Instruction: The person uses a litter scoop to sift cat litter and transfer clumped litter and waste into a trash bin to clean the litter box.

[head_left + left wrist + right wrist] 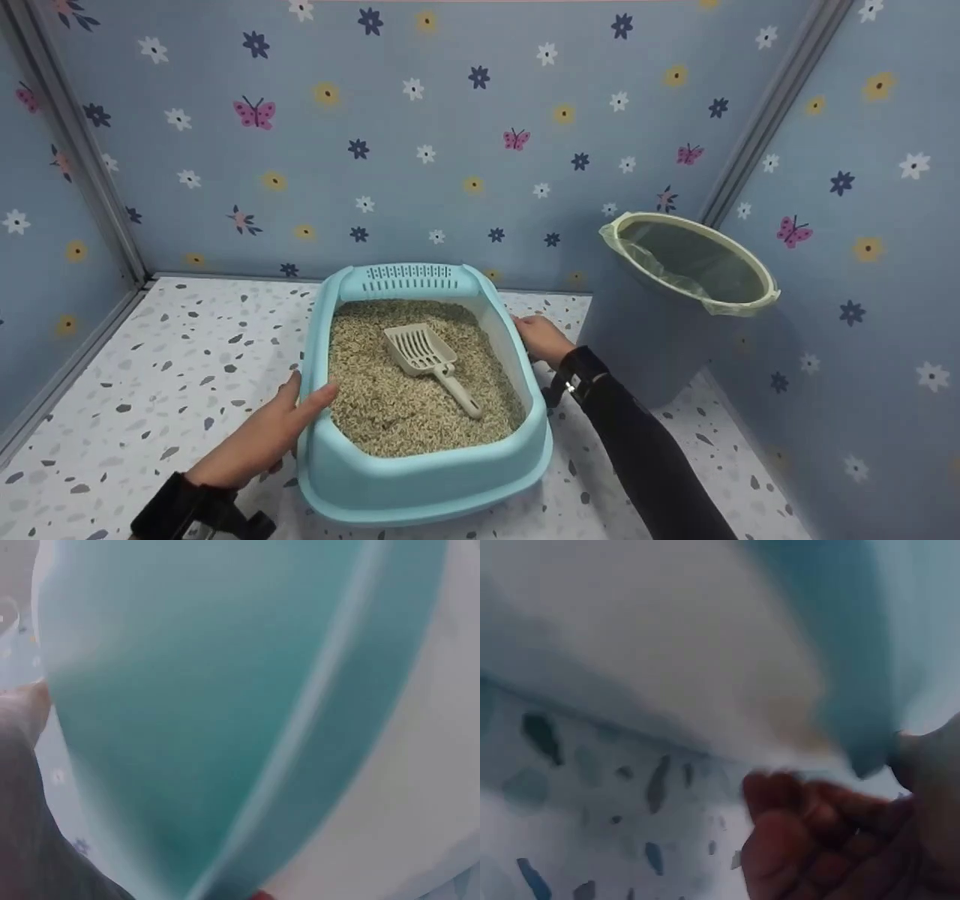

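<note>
A light-blue cat litter box (420, 484) stands on the speckled floor, filled with tan granular litter (367, 409). On the litter lies a beige slotted litter scoop (424, 352), its handle angled toward the near right. My left hand (262, 431) grips the box's left side, thumb over the rim and fingers against the outer wall. At the right side, my right hand (544, 341) holds the box's edge; the right wrist view shows curled fingers (780, 840) beneath the rim. The box's wall (187, 705) fills most of the left wrist view, hiding most of that hand.
A tall grey-blue waste bin (637, 352) stands right of the box, close beyond my right arm, with a pale liner (739, 306) folded over its rim. Flower-patterned wall panels (450, 127) enclose the back and both sides. White terrazzo-like floor (172, 360) extends left of the box.
</note>
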Demonstrator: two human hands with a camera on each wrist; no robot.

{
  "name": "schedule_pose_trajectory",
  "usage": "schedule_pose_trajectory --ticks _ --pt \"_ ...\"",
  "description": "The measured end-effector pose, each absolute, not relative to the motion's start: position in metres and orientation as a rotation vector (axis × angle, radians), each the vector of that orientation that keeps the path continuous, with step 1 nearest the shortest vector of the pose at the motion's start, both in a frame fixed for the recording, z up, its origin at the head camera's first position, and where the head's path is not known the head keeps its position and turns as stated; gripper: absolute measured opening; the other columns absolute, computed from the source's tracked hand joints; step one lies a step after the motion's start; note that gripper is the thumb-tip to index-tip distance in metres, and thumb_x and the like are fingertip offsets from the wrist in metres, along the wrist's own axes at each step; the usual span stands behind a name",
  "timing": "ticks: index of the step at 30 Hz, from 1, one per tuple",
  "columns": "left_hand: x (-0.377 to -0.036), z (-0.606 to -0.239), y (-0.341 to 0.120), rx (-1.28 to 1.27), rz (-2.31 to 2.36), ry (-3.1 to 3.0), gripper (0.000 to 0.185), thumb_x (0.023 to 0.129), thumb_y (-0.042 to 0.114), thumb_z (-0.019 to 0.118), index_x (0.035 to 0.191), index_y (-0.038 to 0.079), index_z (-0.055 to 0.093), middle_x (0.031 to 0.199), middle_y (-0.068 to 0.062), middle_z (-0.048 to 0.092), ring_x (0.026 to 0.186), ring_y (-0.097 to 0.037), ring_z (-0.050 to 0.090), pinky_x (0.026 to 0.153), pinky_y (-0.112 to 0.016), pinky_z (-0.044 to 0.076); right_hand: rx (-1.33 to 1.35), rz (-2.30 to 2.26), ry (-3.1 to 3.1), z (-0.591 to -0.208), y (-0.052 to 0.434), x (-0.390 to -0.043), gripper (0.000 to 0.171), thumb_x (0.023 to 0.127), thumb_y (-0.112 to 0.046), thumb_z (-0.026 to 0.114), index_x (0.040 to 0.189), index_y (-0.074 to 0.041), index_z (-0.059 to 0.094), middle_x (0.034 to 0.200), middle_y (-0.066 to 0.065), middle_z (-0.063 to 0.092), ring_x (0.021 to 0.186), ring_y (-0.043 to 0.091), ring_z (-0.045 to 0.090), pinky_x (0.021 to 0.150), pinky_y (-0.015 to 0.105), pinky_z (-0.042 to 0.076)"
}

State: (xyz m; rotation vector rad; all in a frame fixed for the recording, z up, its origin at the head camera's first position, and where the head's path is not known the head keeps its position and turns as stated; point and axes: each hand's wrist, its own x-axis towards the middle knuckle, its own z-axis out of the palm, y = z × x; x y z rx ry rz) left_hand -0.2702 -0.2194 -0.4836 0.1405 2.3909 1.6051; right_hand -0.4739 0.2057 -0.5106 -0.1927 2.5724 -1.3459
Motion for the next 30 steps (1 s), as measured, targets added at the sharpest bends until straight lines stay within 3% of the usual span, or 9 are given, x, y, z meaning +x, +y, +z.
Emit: schedule_pose_trajectory --ticks 6,9,11,12,17,20,22,24,30 --pt "-0.253 -0.481 -0.207 0.159 1.602 2.352 0.102 0.115 0.061 0.052 0.179 0.011 -0.010 0.149 -0.036 0.056 0.061 -0.019 0.057 0.057 -0.039 0.058 -0.152 -1.418 2.584 -0.518 0.207 -0.468 0.057 0.118 -0.054 0.048 0.121 -0.008 0.081 0.103 0.007 0.078 0.092 0.021 0.074 0.077 0.037 0.060" --pt "-0.253 -0.483 -0.203 0.141 1.662 2.339 0.100 0.115 0.057 0.054 0.179 0.007 -0.005 0.165 -0.040 0.040 0.110 -0.035 0.073 0.095 -0.054 0.062 -0.179 -1.393 2.592 -0.518 0.209 -0.464 0.061 0.119 -0.055 0.043 0.131 -0.007 0.078 0.110 0.008 0.078 0.098 0.023 0.074 0.082 0.039 0.061" --pt "-0.255 -0.484 -0.201 0.140 1.697 2.324 0.098 0.115 0.052 0.056 0.179 0.006 -0.002 0.176 -0.037 0.023 0.144 -0.041 0.057 0.117 -0.064 0.048 -0.194 -1.394 2.593 -0.518 0.211 -0.462 0.063 0.119 -0.056 0.041 0.135 -0.006 0.077 0.113 0.009 0.078 0.101 0.023 0.074 0.085 0.040 0.061" --pt "-0.256 -0.485 -0.200 0.137 1.703 2.325 0.096 0.115 0.051 0.056 0.179 0.006 -0.001 0.177 -0.037 0.022 0.147 -0.044 0.054 0.119 -0.067 0.044 -0.198 -1.400 2.592 -0.519 0.212 -0.461 0.063 0.119 -0.056 0.041 0.136 -0.006 0.077 0.114 0.008 0.078 0.102 0.023 0.074 0.086 0.041 0.061" --pt "-0.264 -0.484 -0.204 0.129 1.638 2.385 0.090 0.114 0.045 0.056 0.179 0.006 0.007 0.174 -0.039 0.025 0.145 -0.044 0.053 0.113 -0.058 0.050 -0.183 -1.471 2.555 -0.523 0.216 -0.455 0.062 0.120 -0.054 0.041 0.129 -0.006 0.078 0.108 0.009 0.077 0.097 0.023 0.074 0.079 0.038 0.060" --pt "-0.274 -0.482 -0.215 0.120 1.596 2.390 0.087 0.113 0.043 0.055 0.179 0.006 0.012 0.129 -0.040 0.064 0.098 -0.034 0.069 0.080 -0.041 0.059 -0.145 -1.560 2.489 -0.527 0.217 -0.447 0.060 0.120 -0.053 0.042 0.128 -0.005 0.077 0.106 0.010 0.074 0.095 0.024 0.073 0.074 0.038 0.061" --pt "-0.282 -0.481 -0.224 0.111 1.575 2.382 0.086 0.111 0.042 0.055 0.178 0.003 0.018 0.092 -0.021 0.066 0.065 -0.021 0.056 0.061 -0.031 0.051 -0.108 -1.637 2.430 -0.530 0.217 -0.438 0.059 0.120 -0.051 0.042 0.132 -0.003 0.075 0.106 0.012 0.073 0.096 0.025 0.072 0.075 0.040 0.062" --pt "-0.290 -0.481 -0.235 0.108 1.557 2.373 0.083 0.111 0.042 0.055 0.176 -0.001 0.025 0.076 -0.002 0.055 0.051 -0.013 0.032 0.048 -0.027 0.036 -0.068 -1.709 2.385 -0.534 0.216 -0.428 0.058 0.121 -0.048 0.042 0.134 -0.001 0.073 0.105 0.012 0.072 0.096 0.025 0.072 0.076 0.041 0.064" --pt "-0.311 -0.484 -0.263 0.235 1.535 2.303 0.069 0.115 0.039 0.049 0.164 -0.009 0.041 0.091 -0.009 0.062 0.064 -0.014 0.045 0.053 -0.026 0.037 -0.007 -1.787 2.385 -0.541 0.212 -0.402 0.050 0.120 -0.045 0.041 0.113 -0.005 0.070 0.085 0.003 0.060 0.076 0.017 0.060 0.064 0.032 0.052"
